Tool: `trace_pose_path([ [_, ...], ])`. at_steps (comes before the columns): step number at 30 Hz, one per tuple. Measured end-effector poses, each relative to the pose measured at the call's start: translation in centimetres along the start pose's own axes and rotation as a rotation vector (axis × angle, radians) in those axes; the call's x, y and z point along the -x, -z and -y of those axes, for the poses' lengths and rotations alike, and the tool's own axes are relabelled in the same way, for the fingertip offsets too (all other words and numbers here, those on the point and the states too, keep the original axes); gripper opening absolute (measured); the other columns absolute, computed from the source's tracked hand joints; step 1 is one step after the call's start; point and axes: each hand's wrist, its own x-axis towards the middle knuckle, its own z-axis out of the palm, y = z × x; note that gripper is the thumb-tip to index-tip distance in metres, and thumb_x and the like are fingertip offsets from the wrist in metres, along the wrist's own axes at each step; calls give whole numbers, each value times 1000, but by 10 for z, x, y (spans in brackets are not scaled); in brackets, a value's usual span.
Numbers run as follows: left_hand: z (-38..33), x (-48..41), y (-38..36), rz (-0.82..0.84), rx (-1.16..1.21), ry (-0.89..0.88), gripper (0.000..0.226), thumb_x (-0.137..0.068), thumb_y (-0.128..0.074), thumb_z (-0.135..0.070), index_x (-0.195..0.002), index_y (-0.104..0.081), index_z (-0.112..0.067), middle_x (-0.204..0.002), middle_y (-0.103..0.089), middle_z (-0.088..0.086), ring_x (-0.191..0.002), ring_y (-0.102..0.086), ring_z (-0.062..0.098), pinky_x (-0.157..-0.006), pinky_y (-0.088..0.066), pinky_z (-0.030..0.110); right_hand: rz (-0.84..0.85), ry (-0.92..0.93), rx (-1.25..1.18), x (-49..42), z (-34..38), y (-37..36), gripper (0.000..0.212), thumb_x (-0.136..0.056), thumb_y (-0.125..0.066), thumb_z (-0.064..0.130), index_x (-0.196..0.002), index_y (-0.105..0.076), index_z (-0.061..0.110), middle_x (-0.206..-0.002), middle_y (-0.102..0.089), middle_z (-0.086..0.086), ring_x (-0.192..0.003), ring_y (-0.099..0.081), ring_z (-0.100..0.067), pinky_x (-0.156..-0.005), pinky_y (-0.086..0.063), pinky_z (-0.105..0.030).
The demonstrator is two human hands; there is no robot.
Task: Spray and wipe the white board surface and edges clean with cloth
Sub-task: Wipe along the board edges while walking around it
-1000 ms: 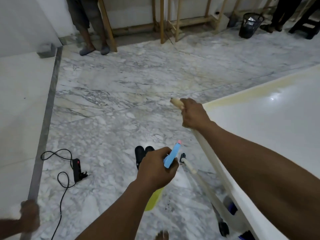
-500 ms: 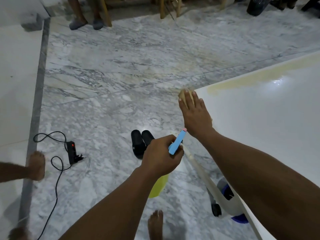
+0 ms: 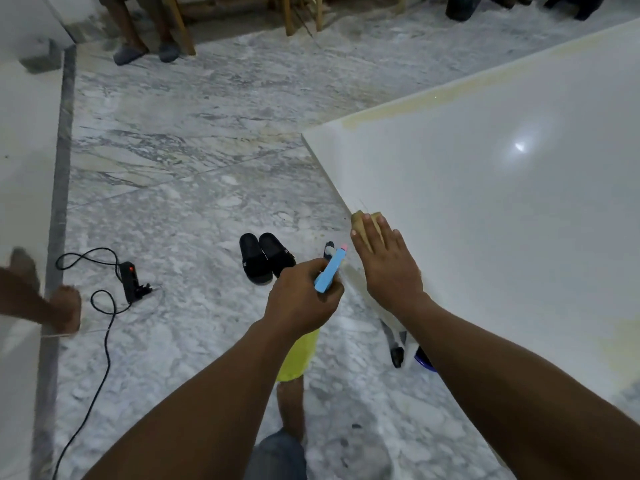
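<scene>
**Edges, open room.** White board [image 3: 485, 220]: one corner juts into the marble floor [image 3: 190, 168], and its left edge runs diagonally back toward the wearer. A yellowish stain [image 3: 398, 110] follows the far edge from that corner. Open floor lies left of the board, up to a second white panel [image 3: 20, 168]. Another person's hand [image 3: 65, 313], blurred, is at that panel's edge.

**Surface.** Board glossy. Cloth [image 3: 360, 218]: tan, on the board's left edge. Right hand [image 3: 384, 268]: flat on the cloth, grip open, fingers straight, pressing.

**Floor.** Black slippers [image 3: 266, 258]: a pair, side by side, near the board's left edge. Power strip [image 3: 131, 282]: red light, looped black cable, farther left. Bare foot [image 3: 291, 407].

**Containers.** Spray bottle [image 3: 298, 355]: yellow body, blue trigger head, held over the floor just beside the board's left edge. Left hand [image 3: 301, 303]: grip closed round the bottle's neck. Contents cannot be told. Black bin [image 3: 460, 6]: far side, cut off at the top, contents unseen.
</scene>
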Motion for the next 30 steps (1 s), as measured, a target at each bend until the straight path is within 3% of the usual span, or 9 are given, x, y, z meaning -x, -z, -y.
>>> trace_pose_path([
  [6,-30,98,-68,13,-50,-37,10,-88,-65,-31,-82,-66,-23,-70,-64,-3,-70,-62,27,-70,-57,46,16,-38,0,143,-11,-5,76,-91,-39,3,-157,-4,16,-165,12,-9,-150,13,-34,-122,-12,-49],
  [16,-85,225,-147,78,-80,-69,11,-92,-67,-27,-88,-70,-16,-82,-74,7,-79,-69,32,-78,-60,53,-31,4,-165,379,-23,1,69,-88,-20,-8,-154,-26,11,-164,-11,-12,-151,-7,-36,-117,-28,-53],
  [18,-101,240,-148,81,-84,-71,12,-93,-67,-27,-90,-70,-16,-83,-74,7,-80,-69,31,-78,-61,53,0,-94,-427,417,-24,12,68,-90,-29,-9,-153,-29,18,-165,-13,-5,-150,-17,-29,-114,-36,-42],
  [20,-116,249,-146,100,-98,-84,11,-93,-67,-28,-91,-71,-18,-85,-74,6,-81,-70,29,-79,-60,52,75,-442,-941,437,-25,44,60,-95,-39,1,-149,-38,27,-155,-37,-8,-131,-50,-27,-96,-50,-30],
  [21,-123,252,-144,120,-110,-94,11,-94,-67,-28,-93,-71,-18,-87,-75,5,-82,-70,29,-81,-60,52,88,-702,-1247,440,-27,64,54,-96,-44,7,-145,-44,30,-143,-51,-12,-113,-60,-26,-86,-53,-33],
  [23,-139,255,-139,177,-149,-124,16,-94,-67,-30,-97,-72,-16,-92,-76,7,-86,-70,29,-83,-61,51,51,-1023,-1871,438,-39,102,40,-95,-51,17,-134,-56,24,-134,-59,-15,-107,-63,-29,-90,-53,-41],
  [26,-158,253,-133,275,-265,-193,15,-93,-67,-36,-90,-68,-21,-88,-74,3,-83,-68,28,-78,-60,46,-96,-1026,-2563,430,-56,142,53,-75,-66,26,-125,-66,8,-130,-63,-19,-113,-64,-38,-109,-40,-52],
  [28,-166,248,-129,332,-342,-224,13,-92,-68,-39,-86,-63,-29,-87,-73,0,-80,-66,24,-72,-56,39,-88,-972,-2690,417,-61,159,55,-82,-61,34,-130,-62,8,-138,-57,-20,-126,-55,-40,-112,-35,-54],
  [30,-170,241,-126,371,-413,-238,14,-91,-68,-40,-84,-59,-33,-86,-71,-2,-76,-62,20,-67,-47,32,-102,-1005,-2720,397,-64,162,53,-96,-42,42,-125,-66,5,-133,-60,-22,-119,-60,-41,-100,-48,-57],
])
